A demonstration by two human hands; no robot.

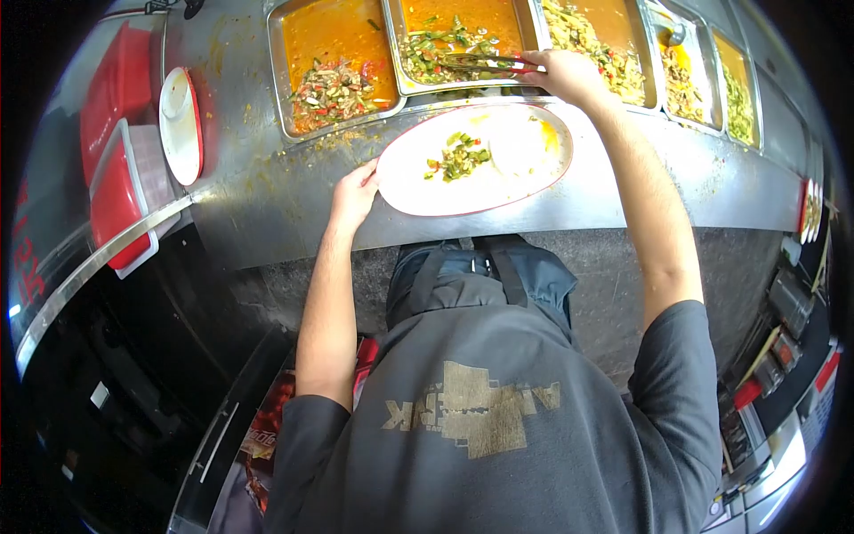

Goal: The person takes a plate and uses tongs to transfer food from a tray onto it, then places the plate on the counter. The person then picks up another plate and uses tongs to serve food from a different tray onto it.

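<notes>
My left hand [358, 189] grips the left edge of a white oval plate [414, 189] with a red rim, which lies at the front of the steel counter. On the plate sits a small heap of chopped green vegetables [461, 158] with red bits, left of an orange sauce smear on the right side. My right hand [566, 76] is closed around metal tongs [487, 64] with red on the handles. Their tips reach into the middle-left food pan [411, 87], among green vegetables in orange sauce; whether they pinch any food I cannot tell.
A pan of stir-fry in orange broth [334, 40] stands left of the tongs. Several more food pans [658, 62] run to the right, one with a ladle [676, 36]. White red-rimmed plates [182, 147] and red containers [116, 200] are at left. Food scraps dot the counter [245, 178].
</notes>
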